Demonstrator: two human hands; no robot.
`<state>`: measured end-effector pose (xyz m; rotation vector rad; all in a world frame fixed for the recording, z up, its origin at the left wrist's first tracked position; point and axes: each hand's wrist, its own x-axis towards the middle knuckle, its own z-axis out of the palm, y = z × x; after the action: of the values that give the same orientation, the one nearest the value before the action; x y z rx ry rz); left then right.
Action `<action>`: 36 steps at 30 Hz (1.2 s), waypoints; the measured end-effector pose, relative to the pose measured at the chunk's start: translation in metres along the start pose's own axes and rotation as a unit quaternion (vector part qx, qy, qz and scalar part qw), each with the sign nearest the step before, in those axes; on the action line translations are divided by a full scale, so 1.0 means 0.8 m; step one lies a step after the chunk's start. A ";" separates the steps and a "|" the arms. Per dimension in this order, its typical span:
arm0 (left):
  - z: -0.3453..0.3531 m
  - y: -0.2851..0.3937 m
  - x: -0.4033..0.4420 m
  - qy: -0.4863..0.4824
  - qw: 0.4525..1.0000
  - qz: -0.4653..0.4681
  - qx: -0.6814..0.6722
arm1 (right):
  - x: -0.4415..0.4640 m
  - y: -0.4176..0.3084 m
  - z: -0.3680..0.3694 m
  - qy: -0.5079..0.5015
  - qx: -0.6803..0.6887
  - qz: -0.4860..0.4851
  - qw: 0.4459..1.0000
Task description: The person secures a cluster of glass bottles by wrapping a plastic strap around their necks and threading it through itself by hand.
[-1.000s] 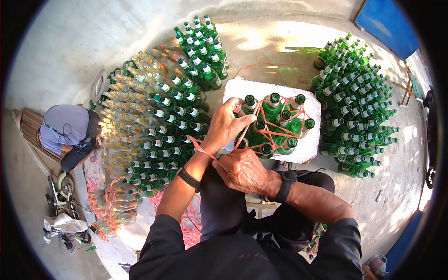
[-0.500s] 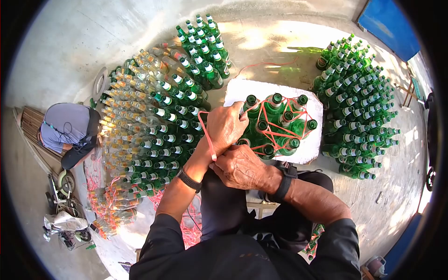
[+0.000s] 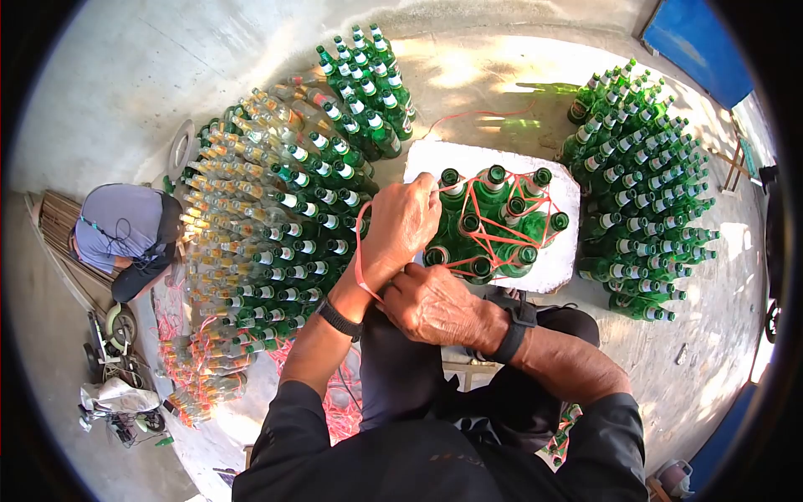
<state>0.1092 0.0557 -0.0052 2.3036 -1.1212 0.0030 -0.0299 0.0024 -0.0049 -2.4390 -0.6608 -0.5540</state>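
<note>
A cluster of green glass bottles stands upright with pink plastic strap crisscrossed around the necks. My left hand is closed at the left side of the cluster, its fingers pinching the strap near a bottle neck. A loose length of strap loops from behind that hand down across the wrist. Just below, my right hand is closed with its fingertips at the lower end of this loop, close beside my left wrist. Its fingers are partly hidden.
Under the cluster is a white board. Rows of clear bottles and green bottles stand on the left, more green bottles on the right. Pink strap lies heaped by my leg. Another person bends over at far left.
My left hand has shifted slightly left, away from the nearest bottle neck. My right hand has moved a little down, and the strap loop bows wider around my left wrist.
</note>
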 end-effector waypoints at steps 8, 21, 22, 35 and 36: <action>-0.022 -0.022 0.029 -0.133 0.972 -0.091 -0.170 | 0.007 -0.011 -0.018 0.017 0.065 -0.024 0.997; 0.007 -0.074 0.044 -0.191 0.917 -0.173 -0.304 | 0.012 -0.013 -0.028 0.100 0.069 0.001 0.993; 0.009 -0.077 0.045 -0.195 0.915 -0.177 -0.306 | 0.011 -0.011 -0.032 0.123 0.048 0.030 0.991; 0.036 -0.095 0.055 -0.281 0.922 -0.128 -0.235 | 0.019 0.053 -0.051 -0.068 -0.266 0.227 0.935; 0.038 -0.100 0.056 -0.290 0.910 -0.133 -0.265 | 0.021 0.058 -0.048 -0.071 -0.283 0.216 0.932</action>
<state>0.1889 0.0477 -0.0590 1.9634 -0.8986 -1.0222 0.0002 -0.0491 0.0143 -3.0609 0.0167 -0.4267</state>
